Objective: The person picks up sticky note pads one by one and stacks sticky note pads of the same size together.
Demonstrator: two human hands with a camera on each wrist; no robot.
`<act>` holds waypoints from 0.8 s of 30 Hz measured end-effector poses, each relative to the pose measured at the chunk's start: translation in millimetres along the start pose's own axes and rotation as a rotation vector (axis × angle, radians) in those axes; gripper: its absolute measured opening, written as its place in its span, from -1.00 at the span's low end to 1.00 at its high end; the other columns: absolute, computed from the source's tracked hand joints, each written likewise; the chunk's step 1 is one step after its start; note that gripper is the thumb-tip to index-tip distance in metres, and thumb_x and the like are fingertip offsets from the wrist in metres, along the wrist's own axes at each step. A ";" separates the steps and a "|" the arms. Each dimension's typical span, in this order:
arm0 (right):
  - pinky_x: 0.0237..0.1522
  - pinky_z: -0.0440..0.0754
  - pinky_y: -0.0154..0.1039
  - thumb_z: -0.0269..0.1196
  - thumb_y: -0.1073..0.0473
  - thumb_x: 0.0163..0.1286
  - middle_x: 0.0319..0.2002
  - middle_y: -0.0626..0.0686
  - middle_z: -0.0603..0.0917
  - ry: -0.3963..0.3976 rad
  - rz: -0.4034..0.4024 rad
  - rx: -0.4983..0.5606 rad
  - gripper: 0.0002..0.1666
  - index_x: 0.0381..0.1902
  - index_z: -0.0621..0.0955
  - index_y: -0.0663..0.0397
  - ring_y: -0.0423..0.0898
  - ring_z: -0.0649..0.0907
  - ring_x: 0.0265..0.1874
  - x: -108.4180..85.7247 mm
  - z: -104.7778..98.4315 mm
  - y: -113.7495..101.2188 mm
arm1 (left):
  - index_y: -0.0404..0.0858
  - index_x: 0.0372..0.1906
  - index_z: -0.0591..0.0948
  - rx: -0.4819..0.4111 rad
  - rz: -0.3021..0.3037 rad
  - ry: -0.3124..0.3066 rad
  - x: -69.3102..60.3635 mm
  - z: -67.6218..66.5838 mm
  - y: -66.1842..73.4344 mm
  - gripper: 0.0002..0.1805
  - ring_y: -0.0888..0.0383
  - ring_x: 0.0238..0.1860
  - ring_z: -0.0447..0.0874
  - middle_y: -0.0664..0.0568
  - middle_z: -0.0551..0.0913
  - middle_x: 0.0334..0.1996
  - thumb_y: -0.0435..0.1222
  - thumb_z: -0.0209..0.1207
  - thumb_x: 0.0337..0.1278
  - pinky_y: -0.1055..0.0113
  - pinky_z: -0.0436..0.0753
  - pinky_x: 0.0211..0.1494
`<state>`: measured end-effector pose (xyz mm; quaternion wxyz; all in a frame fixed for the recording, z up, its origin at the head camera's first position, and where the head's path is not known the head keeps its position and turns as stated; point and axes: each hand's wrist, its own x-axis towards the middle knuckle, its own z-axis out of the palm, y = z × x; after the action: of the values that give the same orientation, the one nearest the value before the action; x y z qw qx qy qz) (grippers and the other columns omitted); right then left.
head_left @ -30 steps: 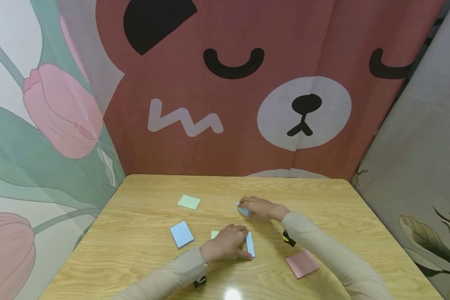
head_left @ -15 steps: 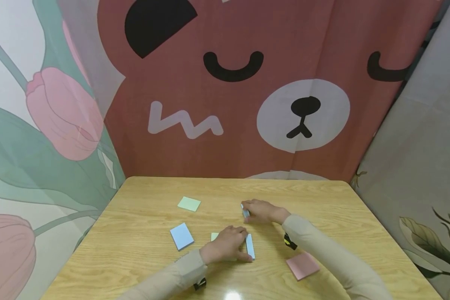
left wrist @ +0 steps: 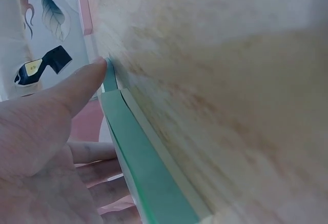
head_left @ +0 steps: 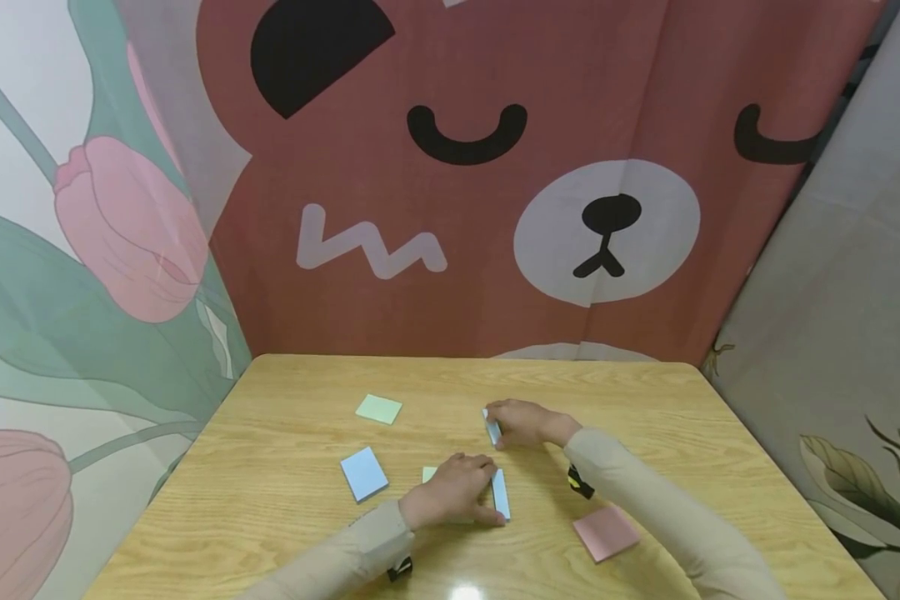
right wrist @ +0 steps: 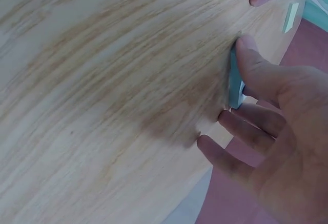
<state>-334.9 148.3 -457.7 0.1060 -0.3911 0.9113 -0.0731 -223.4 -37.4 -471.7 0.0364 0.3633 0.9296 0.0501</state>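
Observation:
My right hand point(head_left: 523, 422) pinches a narrow blue sticky note pad point(head_left: 492, 428) between thumb and fingers, low against the table; the right wrist view shows this blue pad point(right wrist: 236, 80) under the thumb. Nearer me, my left hand point(head_left: 453, 490) holds another narrow light blue sticky note pad point(head_left: 501, 495), thumb at its near end and fingertips at its far end. Beneath that hand lies a green sticky note pad point(head_left: 429, 473), mostly hidden in the head view. From the left wrist, this green pad point(left wrist: 148, 162) shows edge-on beside the fingers.
On the wooden table point(head_left: 285, 533), a blue square pad point(head_left: 363, 474) lies left of my left hand. Farther back is a light green pad point(head_left: 378, 408). A pink pad point(head_left: 606, 533) lies by my right forearm. A printed curtain point(head_left: 465, 308) hangs behind the table.
My right hand has turned the blue pad slightly and shifted it a little to the right, so it now appears as a narrow strip. My left hand stays in place.

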 end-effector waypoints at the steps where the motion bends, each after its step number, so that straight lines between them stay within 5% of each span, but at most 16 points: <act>1: 0.26 0.43 0.06 0.37 0.05 0.31 0.33 0.31 0.42 0.007 0.001 -0.007 -0.50 0.12 0.56 0.20 0.22 0.46 0.27 0.1 0.5 0.6 | -0.29 0.27 0.53 -0.001 -0.001 -0.004 -0.1 0.0 0.0 -0.13 0.11 0.27 0.47 -0.03 0.52 0.26 0.26 0.29 0.01 0.06 0.41 0.34; 8: -0.04 0.62 -0.09 0.44 -0.06 0.23 0.02 0.15 0.65 0.072 -0.029 -0.099 -0.58 -0.13 0.63 0.11 0.05 0.65 -0.06 2.9 0.0 0.6 | -0.32 0.27 0.52 0.002 0.021 0.003 -0.3 -0.5 -0.8 -0.14 0.08 0.26 0.49 -0.06 0.53 0.25 0.25 0.28 0.05 0.04 0.42 0.32; 13: -0.30 0.58 -0.22 0.47 -0.07 0.19 -0.25 0.00 0.65 0.069 -0.009 -0.116 -0.63 -0.27 0.62 0.05 -0.13 0.59 -0.35 2.7 -1.7 -2.0 | -0.30 0.29 0.51 -0.009 0.004 -0.010 -0.1 1.4 -0.5 -0.13 0.10 0.28 0.46 -0.04 0.51 0.27 0.27 0.27 0.05 0.05 0.40 0.34; 24: -0.33 0.57 -0.29 0.51 -0.06 0.14 -0.33 -0.05 0.63 0.068 0.029 -0.097 -0.57 -0.24 0.58 0.06 -0.20 0.55 -0.42 6.9 -1.5 -1.2 | -0.31 0.28 0.51 -0.031 0.001 0.002 0.0 1.6 -1.4 -0.12 0.08 0.27 0.47 -0.06 0.51 0.27 0.26 0.29 0.03 0.09 0.40 0.34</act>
<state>-339.0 142.5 -457.0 0.0569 -0.3797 0.9225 -0.0405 -224.1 -38.3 -473.5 0.0410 0.3632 0.9285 0.0650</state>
